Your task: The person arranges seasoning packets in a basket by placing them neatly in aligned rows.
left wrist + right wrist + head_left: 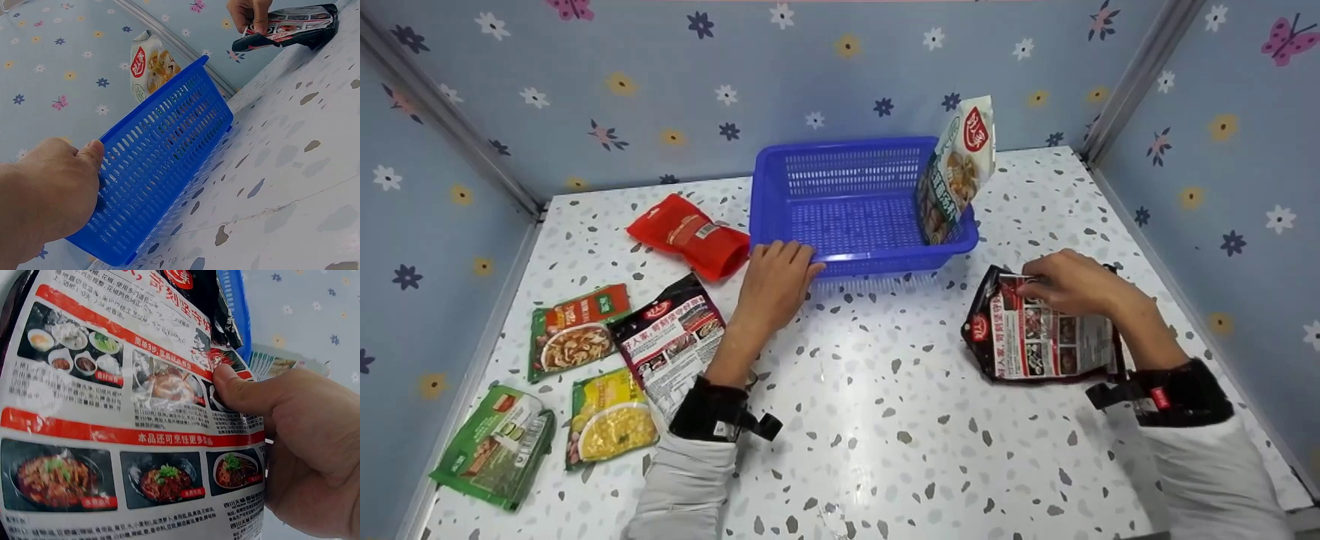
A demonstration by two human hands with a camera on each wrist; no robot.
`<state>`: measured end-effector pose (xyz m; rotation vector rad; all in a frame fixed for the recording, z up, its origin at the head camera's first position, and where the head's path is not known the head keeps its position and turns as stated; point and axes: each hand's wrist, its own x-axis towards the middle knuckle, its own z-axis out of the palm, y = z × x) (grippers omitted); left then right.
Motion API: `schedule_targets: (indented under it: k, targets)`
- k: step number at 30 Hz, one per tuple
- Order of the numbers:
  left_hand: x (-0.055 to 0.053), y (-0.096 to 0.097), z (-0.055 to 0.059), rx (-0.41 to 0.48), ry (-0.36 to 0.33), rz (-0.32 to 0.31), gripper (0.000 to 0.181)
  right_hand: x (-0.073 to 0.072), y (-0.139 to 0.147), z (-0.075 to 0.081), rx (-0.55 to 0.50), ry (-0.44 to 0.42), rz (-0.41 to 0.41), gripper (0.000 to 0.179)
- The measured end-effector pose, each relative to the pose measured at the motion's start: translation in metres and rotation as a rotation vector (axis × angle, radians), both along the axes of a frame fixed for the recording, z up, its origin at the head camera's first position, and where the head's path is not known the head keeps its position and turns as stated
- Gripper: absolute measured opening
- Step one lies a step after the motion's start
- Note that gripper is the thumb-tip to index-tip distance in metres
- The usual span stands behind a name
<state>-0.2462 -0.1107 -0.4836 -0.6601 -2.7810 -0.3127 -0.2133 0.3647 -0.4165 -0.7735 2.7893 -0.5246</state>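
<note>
Two hands at work. My left hand (776, 281) grips the blue plastic basket (877, 259) by its near rim, left end, fingers bent over; the tips inside are hidden. My right hand (1069, 283) pinches a black-edged seasoning pouch (1046, 345), thumb on its printed face, at the right of the table (877, 420); whether it is wholly off the surface I cannot tell. Step in hand, I judge: taking hold of the pouch, basket steadied. Next move calls for a firm pinch, since the film looks slick, and height over the basket's right rim.

Around, left to right: green packet (495, 448), near left; red-and-green packet (580, 334), farther back; yellow packet (615, 421), nearer; second black-edged pouch (679, 341); red pouch (694, 234), just left of the basket. In the basket's right end a white-and-green food pouch (956, 176) stands tilted, well above the rim: likeliest obstacle from the right.
</note>
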Motion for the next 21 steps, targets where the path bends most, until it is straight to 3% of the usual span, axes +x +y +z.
schedule_targets:
  k: [5,12,17,21]
  targets:
    - [0.000,0.000,0.000,0.001,0.005,-0.005,0.044,0.004,-0.012,0.008,-0.092,0.079,0.065,0.042]
    - [0.000,-0.003,0.001,0.035,-0.038,-0.014,0.048,0.005,-0.029,0.013,-0.326,0.193,0.143,0.039]
    - [0.000,-0.004,0.002,0.048,-0.060,-0.018,0.051,0.005,-0.048,0.019,-0.487,0.276,0.074,0.033]
    - [0.000,-0.003,0.003,0.052,-0.068,-0.022,0.052,0.006,-0.066,0.025,-0.653,0.301,-0.070,0.021]
